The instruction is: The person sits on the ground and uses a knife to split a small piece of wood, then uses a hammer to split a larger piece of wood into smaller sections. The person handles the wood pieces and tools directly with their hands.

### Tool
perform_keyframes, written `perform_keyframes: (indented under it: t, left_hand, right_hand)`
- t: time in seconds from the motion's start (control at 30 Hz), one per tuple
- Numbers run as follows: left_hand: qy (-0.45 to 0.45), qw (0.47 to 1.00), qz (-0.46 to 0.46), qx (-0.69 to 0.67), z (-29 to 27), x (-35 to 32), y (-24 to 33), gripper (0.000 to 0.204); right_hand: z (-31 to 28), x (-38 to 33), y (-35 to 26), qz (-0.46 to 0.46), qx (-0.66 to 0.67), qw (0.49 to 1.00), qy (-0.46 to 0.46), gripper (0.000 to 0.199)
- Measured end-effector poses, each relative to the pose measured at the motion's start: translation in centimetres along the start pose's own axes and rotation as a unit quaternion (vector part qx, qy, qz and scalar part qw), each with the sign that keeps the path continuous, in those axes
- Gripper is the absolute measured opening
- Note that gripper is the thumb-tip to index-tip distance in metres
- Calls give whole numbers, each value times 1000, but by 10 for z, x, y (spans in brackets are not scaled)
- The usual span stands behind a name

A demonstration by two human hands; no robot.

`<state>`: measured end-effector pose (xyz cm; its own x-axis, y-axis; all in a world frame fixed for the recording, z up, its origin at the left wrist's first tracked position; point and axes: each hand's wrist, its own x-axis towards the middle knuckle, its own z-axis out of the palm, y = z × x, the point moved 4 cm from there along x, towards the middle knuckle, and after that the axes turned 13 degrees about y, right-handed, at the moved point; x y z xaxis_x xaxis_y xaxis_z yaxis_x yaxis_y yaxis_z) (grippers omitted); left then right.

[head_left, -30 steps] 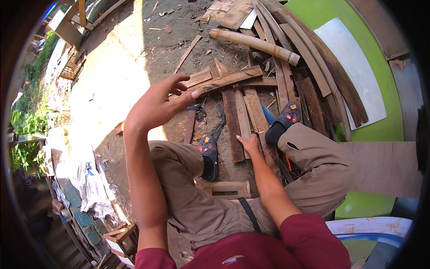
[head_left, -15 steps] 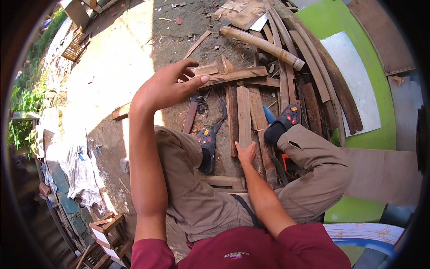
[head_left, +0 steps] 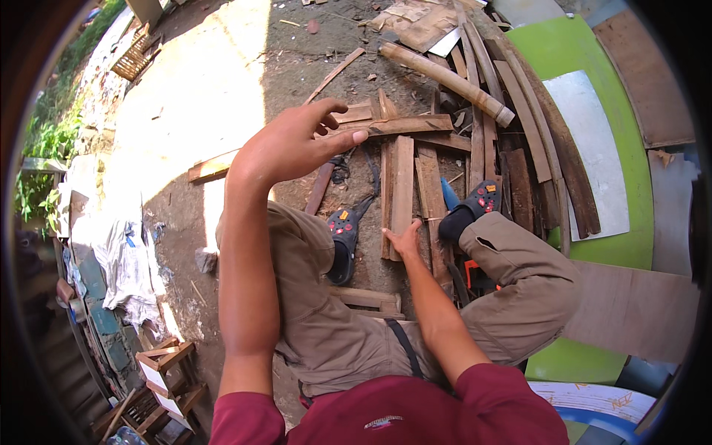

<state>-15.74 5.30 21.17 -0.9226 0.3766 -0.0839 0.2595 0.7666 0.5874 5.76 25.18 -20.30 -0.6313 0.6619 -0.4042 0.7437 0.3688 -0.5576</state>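
I sit with my knees apart over a heap of wooden slats on bare ground. My left hand (head_left: 297, 141) is raised in the air, fingers spread, holding nothing, above short planks (head_left: 393, 124). My right hand (head_left: 404, 239) reaches down between my feet and grips the near end of an upright flat wooden slat (head_left: 401, 185). More slats lie beside it. My feet wear black sandals with red dots, the left sandal (head_left: 343, 236) and the right sandal (head_left: 478, 202).
A thick bamboo pole (head_left: 445, 73) lies across curved boards at the back. A green panel (head_left: 593, 111) with a grey sheet sits at right. A small wooden frame (head_left: 367, 299) lies under my legs. Small wooden stools (head_left: 159, 371) and cloth are at left.
My left hand has risen and shifted right, over the short planks. My right hand has closed in on the end of the slat. The view has tilted slightly.
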Motion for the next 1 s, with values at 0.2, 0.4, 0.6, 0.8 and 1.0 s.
perform_keyframes:
  t: [0.2, 0.4, 0.6, 0.8, 1.0]
  left_hand:
    - [-31, 999, 9, 8, 12, -1, 5, 67]
    - [-56, 998, 7, 29, 21, 4, 9, 70]
    - [-65, 997, 4, 47, 19, 6, 22, 70]
    - [-52, 996, 29, 61, 27, 12, 33, 68]
    - [-44, 996, 76, 9, 39, 13, 52, 65]
  right_hand:
    - [0, -5, -21, 43, -105, 993, -18, 89]
    - [15, -4, -17, 4, -117, 993, 27, 84]
    - [23, -6, -9, -62, -138, 987, 50, 82]
    - [12, -3, -24, 0, -120, 993, 9, 94]
    - [-61, 61, -101, -9, -36, 992, 119, 97]
